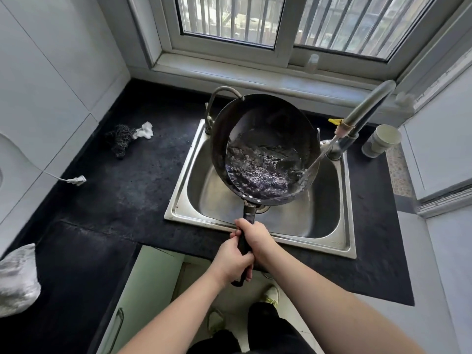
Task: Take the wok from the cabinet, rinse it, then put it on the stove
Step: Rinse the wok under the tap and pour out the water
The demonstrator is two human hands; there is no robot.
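My hands [245, 251] cover most of the handle [249, 213]; at nine o'clock, a bag [18, 279] runs off frame.

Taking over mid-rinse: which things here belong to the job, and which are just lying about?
In use: wok, gripped by left hand and right hand; water stream from the tap; sink.

Lying about: steel scourer, white cloth, cup, plug.

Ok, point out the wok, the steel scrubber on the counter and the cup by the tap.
wok [255, 118]: head view, on its dark inner wall above the water.
steel scrubber [120, 141]: head view, on the middle of its dark mesh.
cup [381, 144]: head view, on its outer side wall.
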